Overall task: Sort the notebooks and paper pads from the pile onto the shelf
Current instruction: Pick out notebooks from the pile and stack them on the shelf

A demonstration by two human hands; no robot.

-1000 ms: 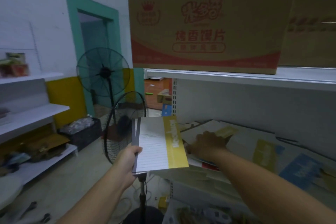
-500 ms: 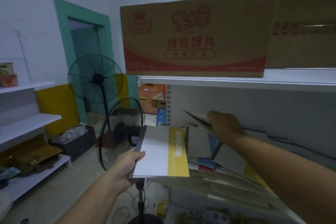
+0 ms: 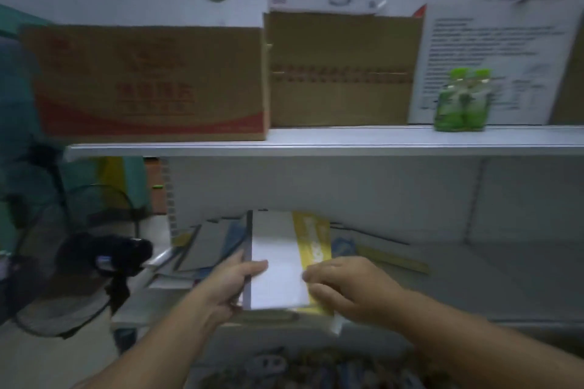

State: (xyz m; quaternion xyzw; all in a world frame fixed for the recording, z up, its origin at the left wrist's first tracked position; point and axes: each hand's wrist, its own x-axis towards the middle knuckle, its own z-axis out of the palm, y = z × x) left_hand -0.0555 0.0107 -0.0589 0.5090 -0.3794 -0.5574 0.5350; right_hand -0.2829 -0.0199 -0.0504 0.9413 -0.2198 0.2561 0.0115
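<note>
Since there is only the head view, and it is a bit blurry, some small things are hard to see.

The white paper pad with a yellow strip down its right side (image 3: 278, 259) is in the middle of the picture. It sits at the front edge of the lower white metal shelf (image 3: 505, 281). I cannot tell if it lies on the shelf or is held just above it.

The left hand (image 3: 230, 284) grips the pad's near left side, by the dark edge, with the thumb on top. The right hand (image 3: 344, 284) holds the near right corner, and its fingers (image 3: 316, 276) curl over the yellow strip.

The pad's long side points straight away from the person, toward the back wall of the shelf. Its near end is in the hands and its far end is over the shelf. Both hands are just as near to it, one on each side.

A messy pile of grey and blue notebooks (image 3: 205, 249) lies just to the left of the pad.

I think the next move is to slide the pad straight in, along its long side, and then let go.

A brown cardboard box with a red band (image 3: 151, 82) stands on the shelf above.
</note>
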